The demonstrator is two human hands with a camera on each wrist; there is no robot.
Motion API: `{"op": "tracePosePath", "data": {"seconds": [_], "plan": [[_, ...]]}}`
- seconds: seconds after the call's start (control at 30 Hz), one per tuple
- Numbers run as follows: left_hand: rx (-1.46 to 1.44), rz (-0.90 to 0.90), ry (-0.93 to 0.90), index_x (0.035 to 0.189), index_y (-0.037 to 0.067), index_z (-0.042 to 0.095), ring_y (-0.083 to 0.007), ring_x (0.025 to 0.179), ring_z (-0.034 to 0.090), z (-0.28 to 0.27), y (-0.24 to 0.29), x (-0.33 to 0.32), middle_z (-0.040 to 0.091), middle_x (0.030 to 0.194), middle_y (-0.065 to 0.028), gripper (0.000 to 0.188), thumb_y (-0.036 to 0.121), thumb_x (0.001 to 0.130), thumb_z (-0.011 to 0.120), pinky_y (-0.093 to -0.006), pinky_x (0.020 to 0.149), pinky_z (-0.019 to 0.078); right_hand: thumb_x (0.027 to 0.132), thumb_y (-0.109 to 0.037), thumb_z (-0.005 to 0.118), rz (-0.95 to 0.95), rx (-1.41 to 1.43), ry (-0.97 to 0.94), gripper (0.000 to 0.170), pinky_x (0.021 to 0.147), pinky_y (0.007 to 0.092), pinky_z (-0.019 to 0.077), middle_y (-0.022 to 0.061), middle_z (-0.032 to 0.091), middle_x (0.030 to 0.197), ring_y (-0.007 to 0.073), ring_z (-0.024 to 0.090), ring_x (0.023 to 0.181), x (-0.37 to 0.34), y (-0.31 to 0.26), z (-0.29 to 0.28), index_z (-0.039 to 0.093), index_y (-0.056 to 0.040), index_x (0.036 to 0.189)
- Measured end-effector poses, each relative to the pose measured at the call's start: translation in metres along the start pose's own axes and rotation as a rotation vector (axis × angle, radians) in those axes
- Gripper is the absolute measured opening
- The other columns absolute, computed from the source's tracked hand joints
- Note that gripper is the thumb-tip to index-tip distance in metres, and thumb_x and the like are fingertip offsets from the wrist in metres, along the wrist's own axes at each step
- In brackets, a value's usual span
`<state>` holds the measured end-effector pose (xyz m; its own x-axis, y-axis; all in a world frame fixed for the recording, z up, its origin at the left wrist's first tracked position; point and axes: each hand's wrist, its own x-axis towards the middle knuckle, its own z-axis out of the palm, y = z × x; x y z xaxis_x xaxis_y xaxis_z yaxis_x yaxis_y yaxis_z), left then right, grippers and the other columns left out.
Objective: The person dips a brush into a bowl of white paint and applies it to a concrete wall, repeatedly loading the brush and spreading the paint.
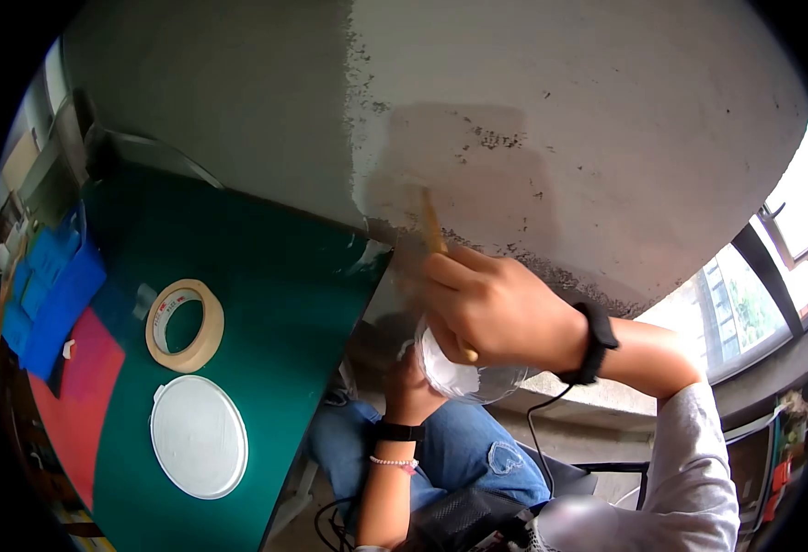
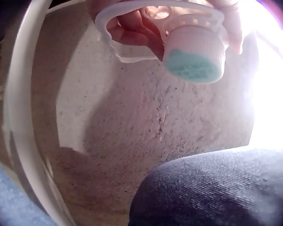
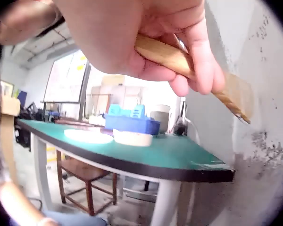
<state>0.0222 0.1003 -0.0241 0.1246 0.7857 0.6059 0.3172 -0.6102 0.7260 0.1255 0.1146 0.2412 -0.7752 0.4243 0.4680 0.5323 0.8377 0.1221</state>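
My right hand (image 1: 500,304) grips a flat wooden-handled tool (image 1: 432,225) up against the wall (image 1: 597,147). Its wide pale end (image 3: 238,92) is blurred in the right wrist view, right by the wall surface. Below, my left hand (image 1: 410,391) holds a clear plastic container (image 1: 496,385) with white stuff (image 1: 445,368) inside. From beneath, the left wrist view shows a white cap with a teal face (image 2: 193,63) and a white loop handle (image 2: 104,28), beside the left fingers (image 2: 132,30), like an upturned bottle top.
On the green table (image 1: 266,294) at left lie a masking tape roll (image 1: 206,340) and a white round lid (image 1: 199,437). A blue basket (image 1: 63,304) stands farther left, near a red sheet (image 1: 82,396). The wall has dark flaked patches (image 1: 560,271). A window (image 1: 744,304) is at right.
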Motion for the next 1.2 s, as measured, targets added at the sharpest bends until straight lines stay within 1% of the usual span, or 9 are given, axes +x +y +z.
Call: {"op": "tracePosePath", "data": {"seconds": [0.1, 0.17, 0.4, 0.47, 0.6, 0.9, 1.03, 1.07, 1.2], "plan": [[0.011, 0.038, 0.002, 0.111, 0.003, 0.054, -0.0375, 0.082, 0.064, -0.007, 0.007, 0.005, 0.065, 0.091, -0.0168, 0.068, 0.028, 0.057, 0.087, -0.0427, 0.069, 0.0530, 0.065, -0.005, 0.065, -0.014, 0.012, -0.061, 0.020, 0.059, 0.0329, 0.0524, 0.0100, 0.049, 0.084, 0.0234, 0.056, 0.072, 0.005, -0.005, -0.015, 0.056, 0.0012, 0.081], [0.049, 0.036, -0.026, 0.112, 0.003, 0.053, -0.0380, 0.084, 0.063, -0.005, 0.009, 0.009, 0.064, 0.093, -0.0178, 0.069, 0.028, 0.058, 0.087, -0.0430, 0.070, 0.0526, 0.064, -0.005, 0.065, -0.163, 0.078, 0.098, 0.018, 0.058, 0.0335, 0.0522, 0.0099, 0.048, 0.082, 0.0233, 0.055, 0.070, 0.013, 0.004, 0.000, 0.054, 0.0014, 0.077], [0.007, -0.120, -0.071, 0.113, 0.004, 0.054, -0.0376, 0.087, 0.063, -0.013, 0.019, 0.007, 0.063, 0.095, -0.0177, 0.071, 0.027, 0.055, 0.088, -0.0432, 0.072, 0.0525, 0.063, -0.005, 0.065, 0.039, -0.034, -0.042, 0.015, 0.055, 0.0340, 0.0507, 0.0099, 0.046, 0.075, 0.0242, 0.054, 0.064, -0.006, -0.009, -0.024, 0.054, -0.0004, 0.074], [0.034, 0.049, 0.009, 0.119, 0.005, 0.053, -0.0378, 0.088, 0.063, -0.011, 0.015, 0.008, 0.063, 0.097, -0.0181, 0.076, 0.025, 0.055, 0.088, -0.0428, 0.073, 0.0525, 0.063, -0.006, 0.065, 0.015, 0.071, 0.024, 0.016, 0.054, 0.0349, 0.0508, 0.0098, 0.048, 0.076, 0.0247, 0.054, 0.064, 0.001, -0.012, -0.027, 0.054, -0.0015, 0.073], [-0.001, 0.043, -0.089, 0.121, 0.005, 0.051, -0.0378, 0.089, 0.063, -0.010, 0.014, 0.009, 0.064, 0.100, -0.0186, 0.078, 0.026, 0.056, 0.088, -0.0424, 0.074, 0.0527, 0.070, -0.012, 0.063, -0.178, 0.162, 0.140, 0.014, 0.057, 0.0342, 0.0524, 0.0098, 0.050, 0.082, 0.0239, 0.058, 0.075, 0.014, 0.002, 0.002, 0.053, -0.0010, 0.071], [0.073, -0.168, -0.101, 0.119, 0.005, 0.051, -0.0375, 0.087, 0.064, -0.014, 0.023, 0.009, 0.065, 0.098, -0.0188, 0.078, 0.028, 0.054, 0.089, -0.0424, 0.072, 0.0535, 0.059, -0.001, 0.066, 0.053, -0.013, 0.053, 0.021, 0.052, 0.0329, 0.0496, 0.0094, 0.047, 0.078, 0.0231, 0.054, 0.065, -0.027, -0.021, -0.055, 0.057, 0.0029, 0.078], [0.056, 0.099, -0.020, 0.122, 0.004, 0.049, -0.0374, 0.089, 0.064, -0.004, 0.008, 0.005, 0.066, 0.100, -0.0194, 0.081, 0.028, 0.055, 0.089, -0.0409, 0.074, 0.0532, 0.067, -0.006, 0.064, -0.131, 0.094, 0.160, 0.015, 0.054, 0.0322, 0.0514, 0.0099, 0.047, 0.083, 0.0226, 0.054, 0.072, 0.000, -0.008, -0.032, 0.055, 0.0010, 0.076], [-0.035, -0.068, -0.122, 0.123, 0.004, 0.048, -0.0367, 0.091, 0.064, -0.003, 0.006, 0.006, 0.065, 0.102, -0.0190, 0.081, 0.027, 0.057, 0.088, -0.0407, 0.074, 0.0531, 0.070, -0.010, 0.063, -0.161, 0.050, 0.171, 0.015, 0.054, 0.0312, 0.0517, 0.0100, 0.046, 0.085, 0.0218, 0.054, 0.077, 0.004, 0.002, -0.018, 0.054, 0.0004, 0.076], [-0.025, -0.078, -0.116, 0.118, 0.005, 0.052, -0.0355, 0.090, 0.065, -0.010, 0.009, 0.002, 0.066, 0.102, -0.0176, 0.074, 0.026, 0.057, 0.088, -0.0409, 0.072, 0.0534, 0.069, -0.010, 0.061, -0.034, -0.082, 0.134, 0.014, 0.053, 0.0302, 0.0513, 0.0094, 0.046, 0.083, 0.0214, 0.054, 0.077, -0.017, 0.016, -0.022, 0.054, 0.0006, 0.075]]}}
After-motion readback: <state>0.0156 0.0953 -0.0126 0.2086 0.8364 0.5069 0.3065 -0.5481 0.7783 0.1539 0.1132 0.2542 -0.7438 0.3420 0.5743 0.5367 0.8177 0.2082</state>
